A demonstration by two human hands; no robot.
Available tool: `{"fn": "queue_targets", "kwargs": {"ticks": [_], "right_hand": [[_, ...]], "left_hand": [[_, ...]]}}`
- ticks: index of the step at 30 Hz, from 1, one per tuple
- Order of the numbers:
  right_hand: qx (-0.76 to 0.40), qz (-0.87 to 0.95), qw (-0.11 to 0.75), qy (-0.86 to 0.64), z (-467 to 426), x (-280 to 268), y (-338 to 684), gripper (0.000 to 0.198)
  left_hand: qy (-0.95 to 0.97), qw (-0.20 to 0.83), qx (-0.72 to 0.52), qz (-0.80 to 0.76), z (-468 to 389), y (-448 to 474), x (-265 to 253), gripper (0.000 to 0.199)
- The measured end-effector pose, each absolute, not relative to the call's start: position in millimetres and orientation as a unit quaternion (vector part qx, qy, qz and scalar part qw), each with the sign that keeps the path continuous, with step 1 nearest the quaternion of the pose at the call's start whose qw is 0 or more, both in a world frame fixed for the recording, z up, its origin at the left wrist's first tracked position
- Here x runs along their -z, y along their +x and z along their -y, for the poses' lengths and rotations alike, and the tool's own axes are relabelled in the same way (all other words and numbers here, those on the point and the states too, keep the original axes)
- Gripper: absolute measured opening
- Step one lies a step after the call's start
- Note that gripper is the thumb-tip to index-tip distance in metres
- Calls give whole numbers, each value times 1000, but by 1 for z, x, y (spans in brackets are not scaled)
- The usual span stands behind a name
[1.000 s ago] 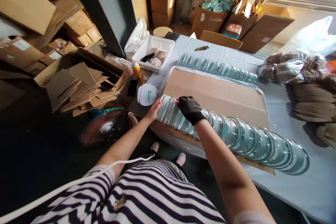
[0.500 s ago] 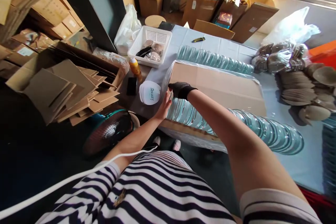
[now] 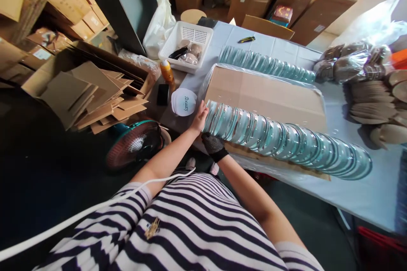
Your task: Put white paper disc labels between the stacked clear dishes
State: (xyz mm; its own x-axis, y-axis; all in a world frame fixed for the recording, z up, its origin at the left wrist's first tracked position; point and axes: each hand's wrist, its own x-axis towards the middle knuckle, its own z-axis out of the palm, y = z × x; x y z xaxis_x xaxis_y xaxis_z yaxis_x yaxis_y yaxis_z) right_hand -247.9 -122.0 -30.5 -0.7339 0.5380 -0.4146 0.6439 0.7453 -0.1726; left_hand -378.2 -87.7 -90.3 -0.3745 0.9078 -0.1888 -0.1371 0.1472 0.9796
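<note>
A long row of nested clear plastic containers (image 3: 267, 133), round and greenish, lies on its side along a cardboard-topped pad (image 3: 270, 97) wrapped in clear film. At the row's left end is my left hand (image 3: 200, 118), bare, its fingers closed against the end container. Just below it, my right hand (image 3: 214, 144) in a dark mesh glove is curled against the near side of that same end. Its fingertips are hidden, and I cannot tell what they pinch. A white round piece with printed lettering (image 3: 183, 102) lies left of my hands.
Behind the pad runs a second row of clear containers (image 3: 263, 63), with a yellow-black cutter (image 3: 246, 39) beyond. A white basket (image 3: 203, 36), an orange bottle (image 3: 166, 71) and a dark phone-like slab (image 3: 163, 94) are at left. Brown bowls (image 3: 370, 101) stand at right; a fan (image 3: 135, 142) is below.
My right hand has moved from the far side of the row's end to its near side, uncovering the row. My left hand stays at the end. The view has shifted slightly.
</note>
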Motion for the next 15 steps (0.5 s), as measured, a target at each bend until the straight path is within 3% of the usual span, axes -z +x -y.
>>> {"fn": "queue_targets", "kwargs": {"ticks": [5, 9, 13, 15], "right_hand": [[145, -907, 146, 368, 95, 6, -230, 44], [92, -859, 72, 498, 16, -37, -223, 45], [138, -862, 206, 442, -55, -41, -254, 42], [158, -872, 232, 401, -72, -38, -269, 39]], "left_hand": [[419, 327, -557, -638, 91, -381, 77, 75], [604, 200, -477, -607, 95, -380, 59, 56], [639, 200, -441, -597, 95, -375, 54, 43], [635, 199, -443, -601, 94, -373, 54, 42]]}}
